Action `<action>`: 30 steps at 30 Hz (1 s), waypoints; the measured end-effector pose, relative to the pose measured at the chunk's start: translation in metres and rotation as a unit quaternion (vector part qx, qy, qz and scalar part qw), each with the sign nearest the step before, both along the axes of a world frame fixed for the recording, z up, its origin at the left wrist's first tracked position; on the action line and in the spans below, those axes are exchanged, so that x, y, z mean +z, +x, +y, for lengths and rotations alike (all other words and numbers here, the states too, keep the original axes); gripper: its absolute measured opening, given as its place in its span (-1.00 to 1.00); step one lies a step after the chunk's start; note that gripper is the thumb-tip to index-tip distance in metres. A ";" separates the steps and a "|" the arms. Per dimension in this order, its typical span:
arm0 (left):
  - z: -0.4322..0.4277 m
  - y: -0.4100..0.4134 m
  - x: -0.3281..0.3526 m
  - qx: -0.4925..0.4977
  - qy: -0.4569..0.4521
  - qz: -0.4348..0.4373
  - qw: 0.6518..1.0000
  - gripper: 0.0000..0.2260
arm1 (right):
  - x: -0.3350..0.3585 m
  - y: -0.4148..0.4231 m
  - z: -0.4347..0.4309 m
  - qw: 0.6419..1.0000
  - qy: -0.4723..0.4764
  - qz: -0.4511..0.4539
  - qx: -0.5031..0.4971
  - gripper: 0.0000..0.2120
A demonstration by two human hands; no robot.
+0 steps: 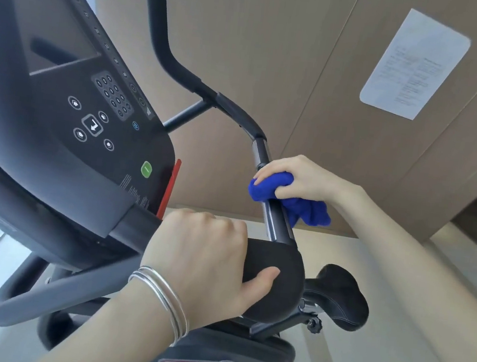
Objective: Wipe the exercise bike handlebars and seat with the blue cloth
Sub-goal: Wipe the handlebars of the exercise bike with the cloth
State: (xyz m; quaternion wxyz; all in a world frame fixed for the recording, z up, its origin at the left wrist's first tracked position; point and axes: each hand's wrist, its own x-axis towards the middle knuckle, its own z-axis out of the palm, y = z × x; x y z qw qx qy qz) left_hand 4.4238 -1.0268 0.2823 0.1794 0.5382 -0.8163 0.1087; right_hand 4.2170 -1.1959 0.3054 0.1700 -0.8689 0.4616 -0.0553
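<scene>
— Against the tan panelled wall (277, 50), what's pinned up there?

— One white printed sheet (415, 64), too blurred to read. Below it a pale floor (392, 335) runs under the exercise bike, and off to the left there's bright glass, a window perhaps.

— And the bike itself?

— Its dark console (70, 94) tilts across the left side, with a keypad, arrow buttons, a green button (146, 169) and a red strip at the edge. The black handlebar (169, 52) curves up and away; its lower stretch comes down toward us. The black seat (340, 295) sits low on the right.

— Where's the cloth?

— The blue cloth (286, 198) is bunched around that lower stretch of handlebar, gripped there by the right hand (300, 179), fingers curled over it, a loose end hanging behind the bar.

— The other hand?

— The left hand (206, 261), two silver bangles (163, 298) on the wrist, is closed over a black padded rest (285, 277) below the console, thumb lying across the pad.

— Any bins or trays?

— None that I can see.
</scene>
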 end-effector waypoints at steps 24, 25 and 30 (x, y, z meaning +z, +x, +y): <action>0.003 -0.005 -0.005 0.019 -0.005 -0.034 0.999 -0.54 | -0.056 -0.046 0.079 0.971 -0.080 -0.218 0.048 -0.47; 0.004 -0.007 -0.006 0.026 -0.008 -0.038 0.999 -0.54 | -0.059 -0.049 0.077 0.968 -0.074 -0.235 0.056 -0.46; 0.005 -0.026 -0.013 0.073 -0.019 -0.078 0.994 -0.53 | -0.066 -0.052 0.040 0.955 -0.070 -0.284 0.041 -0.51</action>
